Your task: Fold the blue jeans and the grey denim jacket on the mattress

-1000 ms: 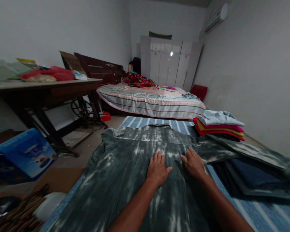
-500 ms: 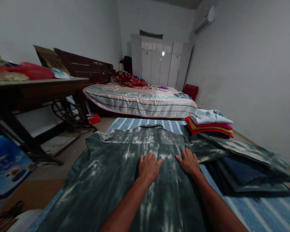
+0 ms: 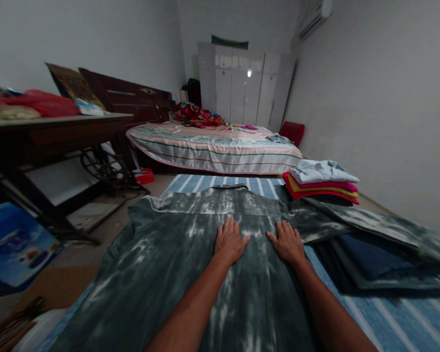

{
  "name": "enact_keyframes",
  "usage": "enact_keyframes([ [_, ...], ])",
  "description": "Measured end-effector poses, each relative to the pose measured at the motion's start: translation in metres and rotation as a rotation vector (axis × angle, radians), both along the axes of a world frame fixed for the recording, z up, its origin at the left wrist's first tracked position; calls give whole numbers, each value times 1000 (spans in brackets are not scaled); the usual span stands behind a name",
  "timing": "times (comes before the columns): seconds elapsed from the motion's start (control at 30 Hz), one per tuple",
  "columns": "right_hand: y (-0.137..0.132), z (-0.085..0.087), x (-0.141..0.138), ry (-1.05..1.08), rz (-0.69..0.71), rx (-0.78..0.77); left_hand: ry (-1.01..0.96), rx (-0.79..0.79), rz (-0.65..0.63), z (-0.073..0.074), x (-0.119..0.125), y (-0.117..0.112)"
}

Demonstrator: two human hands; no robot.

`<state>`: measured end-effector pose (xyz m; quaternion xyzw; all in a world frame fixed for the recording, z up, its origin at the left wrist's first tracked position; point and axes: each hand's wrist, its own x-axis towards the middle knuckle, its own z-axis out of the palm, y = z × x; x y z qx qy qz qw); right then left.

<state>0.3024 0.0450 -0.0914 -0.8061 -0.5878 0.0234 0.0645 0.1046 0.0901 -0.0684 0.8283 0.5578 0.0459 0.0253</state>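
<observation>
A dark green-grey denim jacket (image 3: 190,254) with pale bleached streaks lies spread out, back side up, its collar at the far end. Flat on the middle of its back rests my left hand (image 3: 231,242), thumb held out to the right. To the right of it, near the shoulder seam, my right hand (image 3: 288,242) presses flat with its fingers stretched. Neither hand grasps anything. The jacket's right sleeve (image 3: 374,225) reaches out across a pile of folded dark trousers (image 3: 385,269). Underneath everything is a blue and white striped sheet (image 3: 414,318).
Folded shirts (image 3: 320,183) in white, pink, yellow and red are stacked beyond the sleeve. Farther back stand a bed (image 3: 220,151) and a wardrobe (image 3: 238,93). At left are a treadle sewing table (image 3: 58,129) and a blue box (image 3: 16,247) on the floor.
My left hand has slid slightly forward and to the right along the jacket. The right hand stays nearly where it was, and the view has shifted a little.
</observation>
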Motion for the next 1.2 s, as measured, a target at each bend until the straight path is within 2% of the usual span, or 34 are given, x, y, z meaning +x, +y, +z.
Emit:
enact_keyframes([
  [0.23, -2, 1, -1, -21, 17, 33, -11, 41, -3, 3, -1, -2],
  [0.4, -3, 3, -2, -14, 16, 33, -14, 67, 15, 5, -3, -11],
  [0.63, -2, 3, -2, 22, 2, 15, -11, 72, 33, 2, -4, -18],
  [0.9, -2, 2, 0, 4, 2, 25, -68, 148, 69, 4, -7, -24],
  [1.2, 0, -3, 3, 13, -1, 10, -109, 119, 74, 7, -10, -23],
])
